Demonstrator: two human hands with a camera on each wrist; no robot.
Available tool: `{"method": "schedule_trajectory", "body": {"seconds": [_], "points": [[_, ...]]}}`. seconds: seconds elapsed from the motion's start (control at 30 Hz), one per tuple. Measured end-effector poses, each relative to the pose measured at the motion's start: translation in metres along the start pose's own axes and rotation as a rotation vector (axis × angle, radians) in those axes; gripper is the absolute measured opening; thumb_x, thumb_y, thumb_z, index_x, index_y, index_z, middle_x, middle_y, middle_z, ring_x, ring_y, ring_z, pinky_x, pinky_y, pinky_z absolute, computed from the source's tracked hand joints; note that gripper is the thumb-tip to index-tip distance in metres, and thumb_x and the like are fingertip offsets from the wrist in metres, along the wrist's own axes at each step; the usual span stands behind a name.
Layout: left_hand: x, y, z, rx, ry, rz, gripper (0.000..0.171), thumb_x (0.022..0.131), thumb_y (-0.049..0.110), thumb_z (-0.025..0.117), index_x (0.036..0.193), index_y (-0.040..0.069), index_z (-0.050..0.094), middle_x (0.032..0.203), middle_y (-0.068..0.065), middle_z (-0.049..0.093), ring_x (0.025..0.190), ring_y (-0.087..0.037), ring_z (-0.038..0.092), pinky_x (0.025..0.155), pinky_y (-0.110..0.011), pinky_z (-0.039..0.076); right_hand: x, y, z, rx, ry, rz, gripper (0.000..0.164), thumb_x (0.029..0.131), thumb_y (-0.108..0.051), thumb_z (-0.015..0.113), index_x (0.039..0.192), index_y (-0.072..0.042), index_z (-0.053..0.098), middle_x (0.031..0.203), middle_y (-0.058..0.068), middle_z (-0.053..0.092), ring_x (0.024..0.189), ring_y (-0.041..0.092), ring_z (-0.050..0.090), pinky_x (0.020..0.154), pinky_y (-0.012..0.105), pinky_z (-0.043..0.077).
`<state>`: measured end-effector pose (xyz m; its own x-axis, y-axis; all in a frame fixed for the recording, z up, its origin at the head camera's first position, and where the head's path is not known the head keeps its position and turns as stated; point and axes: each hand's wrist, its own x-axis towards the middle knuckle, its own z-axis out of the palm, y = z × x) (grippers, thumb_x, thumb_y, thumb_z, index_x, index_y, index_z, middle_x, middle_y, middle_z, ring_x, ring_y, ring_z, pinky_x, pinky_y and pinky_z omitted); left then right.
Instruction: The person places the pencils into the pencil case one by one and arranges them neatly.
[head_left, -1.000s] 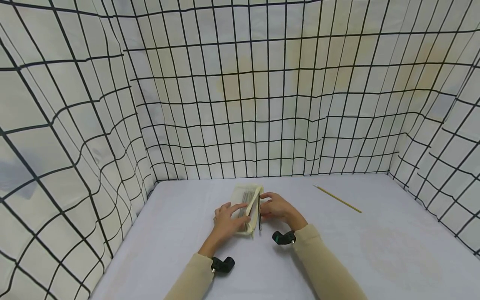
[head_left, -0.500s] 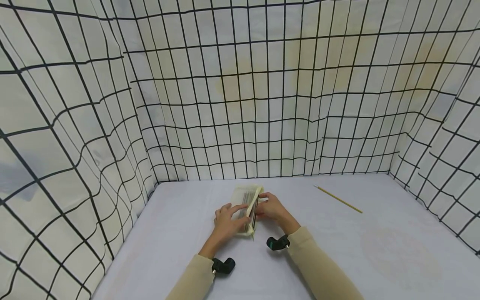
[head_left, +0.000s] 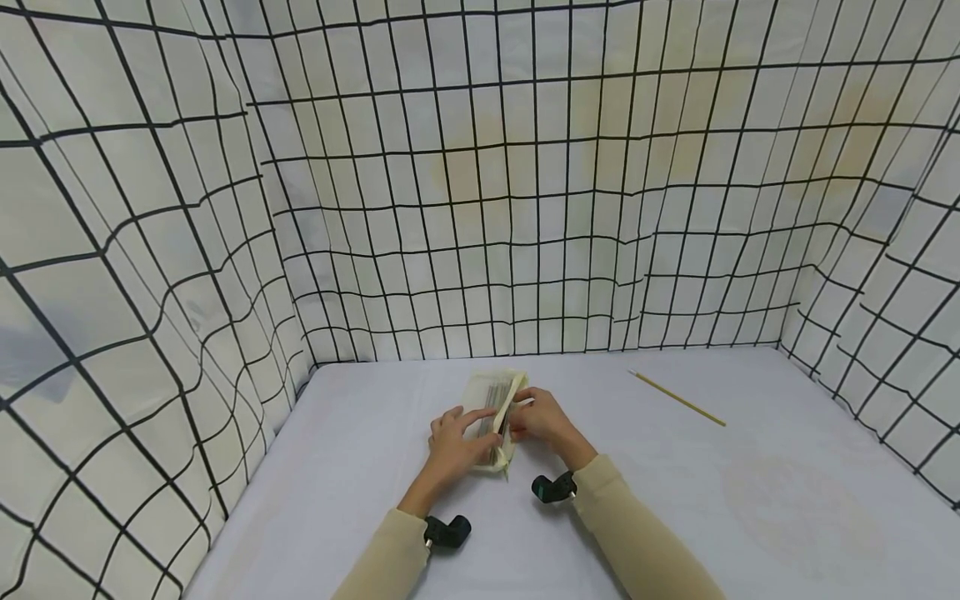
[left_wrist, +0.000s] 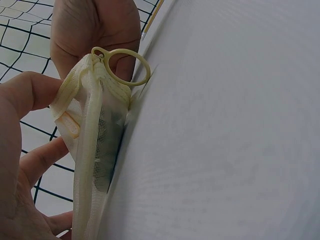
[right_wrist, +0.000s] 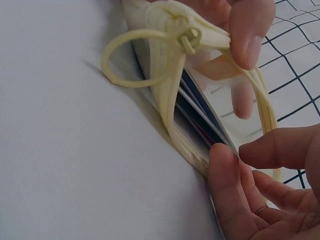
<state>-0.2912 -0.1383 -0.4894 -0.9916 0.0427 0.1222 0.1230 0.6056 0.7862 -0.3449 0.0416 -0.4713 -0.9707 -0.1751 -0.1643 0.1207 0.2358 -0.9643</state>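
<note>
A pale yellow mesh zip pouch [head_left: 480, 385] lies on the white table, its zipped side spread apart. Several thin, flat, dark-edged booklets [right_wrist: 197, 107] show inside the opening in the right wrist view. My left hand [head_left: 454, 442] grips the pouch's upper edge, its thumb on the zip band. At the opening's other side, my right hand [head_left: 547, 423] pinches the booklets' near edge between thumb and finger, fingertips at the pouch mouth. A yellow pull ring [right_wrist: 135, 34] hangs from the zip end. How far in the booklets sit is partly hidden.
A thin yellow stick like a pencil [head_left: 678, 398], with a whitish tip, lies farther right on the table [head_left: 750, 500]. White walls with a black grid [head_left: 551, 250] stand behind and at both sides.
The right hand has moved left, bringing a thin dark-edged booklet from beside the pouch into its opening. My left hand stays on the pouch.
</note>
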Motion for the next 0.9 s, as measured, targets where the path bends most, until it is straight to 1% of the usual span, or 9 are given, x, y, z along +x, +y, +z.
{"method": "schedule_trajectory", "body": {"seconds": [0.3,0.43,0.53,0.67,0.8,0.9], "points": [[-0.001,0.002,-0.001,-0.002,0.008,-0.005,0.049,0.083,0.041,0.074,0.131,0.031,0.070,0.159,-0.026,0.036,0.144,-0.045,0.023,0.110,-0.068,0.023,0.004,0.000,-0.009,-0.013,0.002,0.032,0.038,0.091,0.000,0.061,0.128,0.003,0.058,0.092,0.011,0.064,0.070,0.017,0.065,0.062,0.028,0.059],[-0.001,0.001,0.000,-0.009,0.008,-0.003,0.049,0.083,0.041,0.074,0.131,0.031,0.070,0.159,-0.026,0.035,0.145,-0.045,0.023,0.110,-0.068,0.023,0.006,0.002,-0.015,-0.056,-0.005,0.012,0.036,0.089,-0.003,0.062,0.125,0.002,0.060,0.090,0.010,0.064,0.071,0.017,0.065,0.063,0.028,0.059],[-0.001,0.001,0.000,-0.014,0.008,-0.005,0.048,0.083,0.042,0.075,0.130,0.031,0.071,0.159,-0.026,0.035,0.145,-0.045,0.022,0.111,-0.069,0.022,0.006,0.002,-0.021,-0.131,-0.010,-0.018,0.034,0.089,-0.005,0.062,0.123,0.001,0.062,0.092,0.010,0.065,0.072,0.017,0.065,0.064,0.029,0.058],[-0.001,0.002,0.000,-0.017,0.007,-0.013,0.049,0.083,0.042,0.075,0.130,0.030,0.071,0.159,-0.025,0.035,0.146,-0.045,0.021,0.111,-0.069,0.021,0.005,0.001,-0.032,-0.236,-0.024,-0.037,0.032,0.092,-0.008,0.063,0.123,-0.002,0.062,0.096,0.011,0.067,0.073,0.018,0.065,0.064,0.029,0.056],[-0.001,0.002,0.000,-0.018,0.007,-0.019,0.050,0.082,0.043,0.075,0.130,0.031,0.070,0.159,-0.024,0.034,0.146,-0.045,0.022,0.111,-0.070,0.022,0.006,0.000,-0.047,-0.286,-0.052,-0.056,0.034,0.093,-0.010,0.064,0.127,-0.003,0.061,0.098,0.011,0.067,0.075,0.019,0.065,0.065,0.030,0.057],[-0.001,0.001,0.000,-0.020,0.008,-0.022,0.050,0.082,0.043,0.075,0.130,0.031,0.070,0.160,-0.024,0.034,0.146,-0.045,0.022,0.111,-0.070,0.022,0.005,-0.002,-0.063,-0.302,-0.073,-0.099,0.038,0.095,-0.010,0.063,0.131,-0.001,0.059,0.102,0.013,0.066,0.079,0.021,0.067,0.067,0.033,0.058]]}}
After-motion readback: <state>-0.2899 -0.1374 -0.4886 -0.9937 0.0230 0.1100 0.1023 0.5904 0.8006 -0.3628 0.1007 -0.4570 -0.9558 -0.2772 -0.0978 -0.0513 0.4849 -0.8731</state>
